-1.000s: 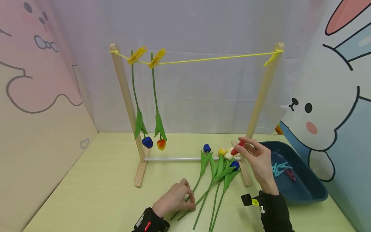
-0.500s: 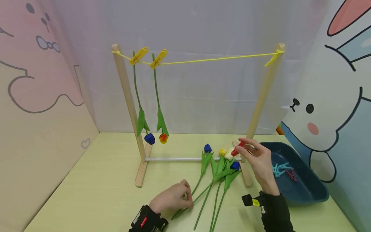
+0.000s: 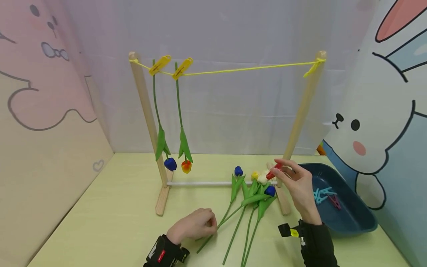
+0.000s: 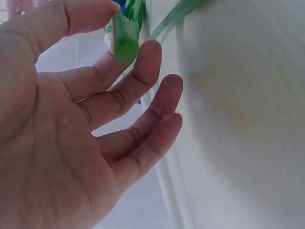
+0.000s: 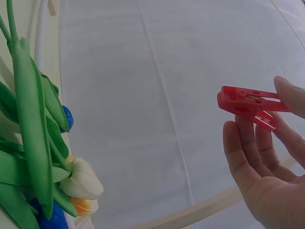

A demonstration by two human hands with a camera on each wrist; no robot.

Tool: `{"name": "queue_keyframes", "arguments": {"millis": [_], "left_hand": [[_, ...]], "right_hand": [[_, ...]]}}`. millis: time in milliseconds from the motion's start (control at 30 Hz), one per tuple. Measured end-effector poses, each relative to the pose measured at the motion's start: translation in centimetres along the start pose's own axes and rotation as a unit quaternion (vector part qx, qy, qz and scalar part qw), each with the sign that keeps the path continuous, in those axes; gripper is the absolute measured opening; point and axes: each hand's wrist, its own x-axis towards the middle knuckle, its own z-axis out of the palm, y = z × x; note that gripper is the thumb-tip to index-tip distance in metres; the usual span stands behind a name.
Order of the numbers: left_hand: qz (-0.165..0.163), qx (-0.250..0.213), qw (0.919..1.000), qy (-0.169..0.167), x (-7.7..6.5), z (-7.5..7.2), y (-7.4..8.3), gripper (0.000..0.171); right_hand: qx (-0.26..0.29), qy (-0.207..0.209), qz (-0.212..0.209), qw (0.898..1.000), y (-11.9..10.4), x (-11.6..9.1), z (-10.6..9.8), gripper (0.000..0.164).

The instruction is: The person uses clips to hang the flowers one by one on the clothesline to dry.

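Observation:
My left hand (image 3: 197,225) is low in the head view, over the lower ends of several artificial tulips lying on the table. In the left wrist view its thumb and fingertips pinch a green tulip stem (image 4: 125,45); which bloom this stem bears is hard to tell. Blue blooms (image 3: 238,171), a white bloom (image 3: 262,179) and a yellow bloom (image 3: 255,175) lie toward the back. At the right, my right hand (image 3: 298,183) holds a red clothespin (image 5: 252,101) between thumb and fingers, above the blooms. The clothespin's jaws grip nothing.
A yellow string (image 3: 247,69) spans two wooden posts (image 3: 305,107). Two yellow clothespins (image 3: 182,69) hold a blue tulip (image 3: 170,164) and an orange-red tulip (image 3: 186,166) upside down on its left part. A dark blue basin (image 3: 357,218) at right holds light-blue clothespins (image 3: 321,195) and a darker red one.
My left hand has shifted a little to the left, drawing the pinched stem's end with it across the other stems. My right hand stays in place with the red clothespin.

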Motion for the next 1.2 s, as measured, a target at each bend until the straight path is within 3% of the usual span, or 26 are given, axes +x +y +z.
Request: {"name": "queue_keyframes", "arguments": {"millis": [167, 300, 433, 600, 867, 1000, 1100, 1200], "left_hand": [[0.007, 0.049, 0.9983, 0.031, -0.4, -0.3, 0.6, 0.008], [0.023, 0.090, 0.9920, 0.085, -0.6, -0.5, 1.0, 0.012], [0.010, 0.134, 0.9779, 0.160, -0.6, -0.5, 1.3, 0.016], [-0.021, 0.157, 0.9563, 0.246, -0.5, -0.3, 1.7, 0.010], [-0.011, 0.117, 0.9300, 0.348, -0.6, -1.1, 1.6, 0.009], [0.022, 0.108, 0.9044, 0.412, -0.8, -1.9, 1.3, 0.006], [0.051, 0.117, 0.8738, 0.469, -1.0, -2.4, 1.2, 0.001], [0.074, 0.134, 0.8437, 0.514, -1.1, -2.9, 1.2, 0.007]], "right_hand": [[0.002, 0.001, -0.004, 1.000, 0.0, 0.0, 0.0, 0.027], [0.006, -0.001, -0.001, 1.000, -0.1, -0.1, -0.1, 0.027], [0.010, 0.001, -0.002, 1.000, -0.2, -0.2, -0.2, 0.026], [-0.002, -0.002, -0.002, 1.000, -0.3, -0.2, -0.2, 0.026], [0.011, -0.001, -0.008, 1.000, -0.3, 0.0, -0.4, 0.026], [0.022, 0.014, -0.004, 1.000, -0.5, 0.0, -0.8, 0.026], [0.029, 0.032, 0.007, 0.999, -0.9, -0.1, -1.2, 0.027], [0.037, 0.058, 0.012, 0.998, -1.1, -0.2, -1.5, 0.028]]}}
